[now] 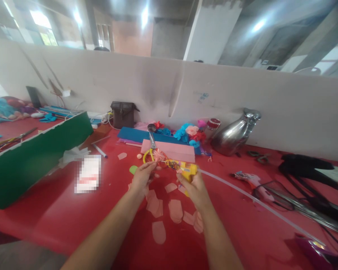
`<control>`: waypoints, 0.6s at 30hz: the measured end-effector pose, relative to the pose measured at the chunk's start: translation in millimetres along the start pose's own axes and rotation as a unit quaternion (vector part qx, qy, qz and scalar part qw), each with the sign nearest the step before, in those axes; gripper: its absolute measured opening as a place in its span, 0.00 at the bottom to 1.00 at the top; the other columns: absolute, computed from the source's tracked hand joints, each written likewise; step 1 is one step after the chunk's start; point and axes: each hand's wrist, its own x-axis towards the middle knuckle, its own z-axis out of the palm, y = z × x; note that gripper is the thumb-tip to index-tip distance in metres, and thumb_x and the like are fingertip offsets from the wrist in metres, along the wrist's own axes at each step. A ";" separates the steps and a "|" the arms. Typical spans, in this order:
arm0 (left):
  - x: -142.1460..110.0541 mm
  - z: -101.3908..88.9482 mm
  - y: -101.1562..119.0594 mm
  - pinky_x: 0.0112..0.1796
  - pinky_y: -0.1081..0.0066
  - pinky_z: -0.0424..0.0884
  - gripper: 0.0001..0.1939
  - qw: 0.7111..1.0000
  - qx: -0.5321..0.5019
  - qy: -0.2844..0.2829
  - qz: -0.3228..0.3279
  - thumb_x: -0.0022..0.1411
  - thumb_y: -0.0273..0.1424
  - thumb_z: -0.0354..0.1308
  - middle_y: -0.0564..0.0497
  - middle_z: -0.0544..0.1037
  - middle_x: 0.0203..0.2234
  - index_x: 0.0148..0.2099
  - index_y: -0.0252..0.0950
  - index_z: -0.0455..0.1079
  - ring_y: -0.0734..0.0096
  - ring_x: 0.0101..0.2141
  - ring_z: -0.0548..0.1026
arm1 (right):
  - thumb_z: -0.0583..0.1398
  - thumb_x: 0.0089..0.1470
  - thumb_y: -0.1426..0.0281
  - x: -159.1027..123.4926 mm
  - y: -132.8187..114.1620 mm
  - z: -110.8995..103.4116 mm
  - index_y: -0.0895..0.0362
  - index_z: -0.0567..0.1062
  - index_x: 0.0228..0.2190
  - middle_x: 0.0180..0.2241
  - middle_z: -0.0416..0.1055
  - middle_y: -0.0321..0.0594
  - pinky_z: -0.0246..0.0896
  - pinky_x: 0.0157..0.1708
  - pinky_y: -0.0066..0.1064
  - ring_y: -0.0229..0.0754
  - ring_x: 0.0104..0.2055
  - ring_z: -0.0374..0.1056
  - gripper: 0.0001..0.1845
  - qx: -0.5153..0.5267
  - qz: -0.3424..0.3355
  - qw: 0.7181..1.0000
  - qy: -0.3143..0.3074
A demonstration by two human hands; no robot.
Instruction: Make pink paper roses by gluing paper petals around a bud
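My left hand (143,175) pinches a small pink paper flower (159,154) over the middle of the table. Wrapped round the grip of a yellow hot glue gun (189,169) is my right hand (196,187); the gun's nozzle points left, close to the flower. I cannot tell whether the nozzle touches it. Below both hands lie several loose pink paper petals (175,210). Scissors with yellow handles (145,156) rest just behind the flower, partly hidden by it. A green paper piece (133,170) shows beside my left hand.
Pink sheets (171,150) and a blue sheet (135,134) lie behind. Blue, red and pink paper flowers (192,130), a lidded jar (213,125) and a metal jug (233,135) stand near the wall. A green panel (42,159) borders the left; a second glue gun (253,182) lies right.
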 end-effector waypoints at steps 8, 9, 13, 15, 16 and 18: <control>0.0 1.0 0.7 0.14 0.80 0.45 0.15 1.000 0.003 0.002 0.002 0.46 0.31 0.63 0.47 0.78 0.24 0.38 0.31 0.73 0.82 0.15 0.68 | 0.64 0.44 0.60 -1.6 -2.8 4.0 0.53 0.65 0.39 0.32 0.71 0.36 0.64 0.33 0.35 0.41 0.31 0.68 0.22 0.027 0.006 1.000 -0.004; -0.1 1.3 0.6 0.14 0.80 0.45 0.15 1.000 0.004 0.002 0.002 0.46 0.30 0.63 0.47 0.78 0.24 0.38 0.31 0.73 0.82 0.15 0.68 | 0.64 0.44 0.60 -1.9 -3.1 4.6 0.53 0.64 0.39 0.32 0.71 0.35 0.64 0.33 0.35 0.41 0.30 0.68 0.21 0.030 0.008 0.999 -0.010; -0.3 1.7 -0.3 0.14 0.81 0.45 0.14 1.000 0.004 0.001 -0.001 0.46 0.30 0.63 0.48 0.78 0.24 0.37 0.31 0.72 0.82 0.15 0.68 | 0.63 0.46 0.61 -2.2 -2.9 5.4 0.52 0.63 0.39 0.34 0.70 0.34 0.64 0.35 0.35 0.39 0.30 0.68 0.20 0.018 0.007 1.000 -0.012; -0.2 1.5 -0.7 0.14 0.81 0.45 0.14 1.000 0.004 0.001 -0.001 0.46 0.30 0.63 0.48 0.78 0.24 0.37 0.31 0.72 0.82 0.14 0.68 | 0.63 0.46 0.61 -2.0 -2.6 5.0 0.53 0.63 0.39 0.34 0.70 0.35 0.63 0.34 0.35 0.40 0.31 0.68 0.20 0.010 0.007 1.000 -0.011; -0.2 1.4 -0.8 0.14 0.81 0.45 0.14 1.000 0.003 0.000 -0.001 0.46 0.30 0.63 0.48 0.78 0.24 0.37 0.31 0.72 0.83 0.14 0.68 | 0.63 0.47 0.61 -1.8 -2.5 4.7 0.53 0.63 0.39 0.34 0.70 0.36 0.63 0.34 0.35 0.40 0.31 0.68 0.20 0.007 0.007 1.000 -0.011; -0.2 1.4 -0.8 0.14 0.81 0.45 0.14 1.000 0.003 -0.001 0.000 0.46 0.30 0.63 0.48 0.78 0.24 0.37 0.31 0.72 0.82 0.15 0.68 | 0.63 0.46 0.60 -1.4 -2.2 4.4 0.53 0.63 0.39 0.34 0.71 0.36 0.63 0.33 0.35 0.41 0.31 0.68 0.20 0.004 0.006 1.000 -0.009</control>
